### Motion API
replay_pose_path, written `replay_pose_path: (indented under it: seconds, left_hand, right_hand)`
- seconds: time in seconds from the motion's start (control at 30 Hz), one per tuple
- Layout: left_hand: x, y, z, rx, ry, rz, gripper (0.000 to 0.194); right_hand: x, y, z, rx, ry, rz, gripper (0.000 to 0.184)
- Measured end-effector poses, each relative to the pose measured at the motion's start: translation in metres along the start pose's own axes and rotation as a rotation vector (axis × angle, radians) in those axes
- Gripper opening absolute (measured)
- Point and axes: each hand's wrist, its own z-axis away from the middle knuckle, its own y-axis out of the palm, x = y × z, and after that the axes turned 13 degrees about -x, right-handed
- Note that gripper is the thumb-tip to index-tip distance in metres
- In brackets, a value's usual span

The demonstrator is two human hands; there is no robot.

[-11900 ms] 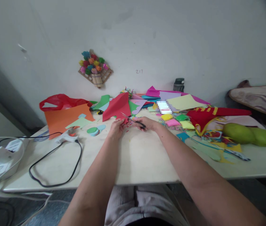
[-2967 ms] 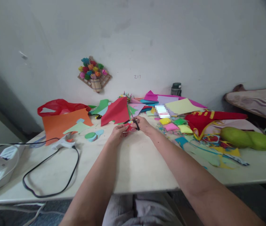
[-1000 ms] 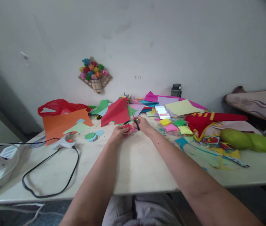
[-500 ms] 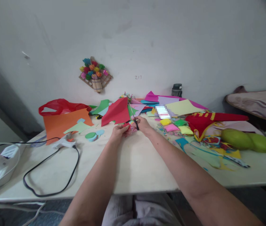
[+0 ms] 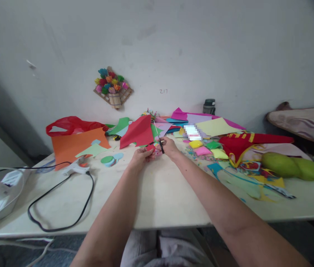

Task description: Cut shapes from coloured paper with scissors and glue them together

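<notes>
My left hand (image 5: 142, 156) pinches a small piece of red paper (image 5: 150, 147) above the middle of the table. Close beside it, my right hand (image 5: 169, 147) holds a pair of scissors (image 5: 160, 144) with black handles, the blades pointing up and away from me. Just behind both hands lies a large red sheet of paper (image 5: 138, 132) with a cut lower edge. To the left of my left hand is a small stack of green and blue paper circles (image 5: 108, 160).
A white glue gun (image 5: 76, 168) with a black cord lies on the left, near a power strip (image 5: 1, 196) and orange paper (image 5: 70, 146). At right are small coloured packets (image 5: 202, 151), red cloth (image 5: 237, 146), green fruit (image 5: 280, 165) and paper scraps. A bottle (image 5: 209, 106) stands behind.
The small red piece in my left hand has turned slightly and shows more of its face. Both hands stay in nearly the same place.
</notes>
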Motion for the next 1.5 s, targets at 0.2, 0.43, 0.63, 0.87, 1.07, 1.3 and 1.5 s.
replay_pose_path:
  seconds: [0.2, 0.43, 0.63, 0.87, 1.07, 1.3, 1.5]
  left_hand:
    - [0.001, -0.001, -0.002, -0.091, 0.072, 0.097, 0.031]
    - [-0.003, -0.002, -0.003, -0.106, 0.123, 0.088, 0.035]
    - [-0.002, -0.003, -0.004, -0.14, 0.123, 0.123, 0.033]
    - [-0.002, -0.004, -0.006, -0.138, 0.103, 0.289, 0.031]
    - [0.001, -0.006, -0.009, -0.135, 0.098, 0.343, 0.029]
    - [0.002, -0.007, -0.009, -0.164, 0.074, 0.363, 0.02]
    - [0.001, -0.005, -0.008, -0.162, 0.075, 0.37, 0.018]
  right_hand:
    - [0.002, 0.0, 0.004, 0.044, 0.029, 0.021, 0.03]
    - [0.01, -0.014, 0.005, 0.183, 0.054, 0.191, 0.029]
    - [0.011, -0.028, 0.001, 0.404, 0.037, 0.339, 0.03]
    - [0.011, -0.035, -0.001, 0.569, 0.033, 0.411, 0.035]
    - [0.008, -0.035, -0.002, 0.595, 0.045, 0.432, 0.034]
    - [0.003, -0.033, -0.004, 0.577, 0.079, 0.436, 0.036]
    - [0.001, -0.033, -0.005, 0.563, 0.066, 0.454, 0.035]
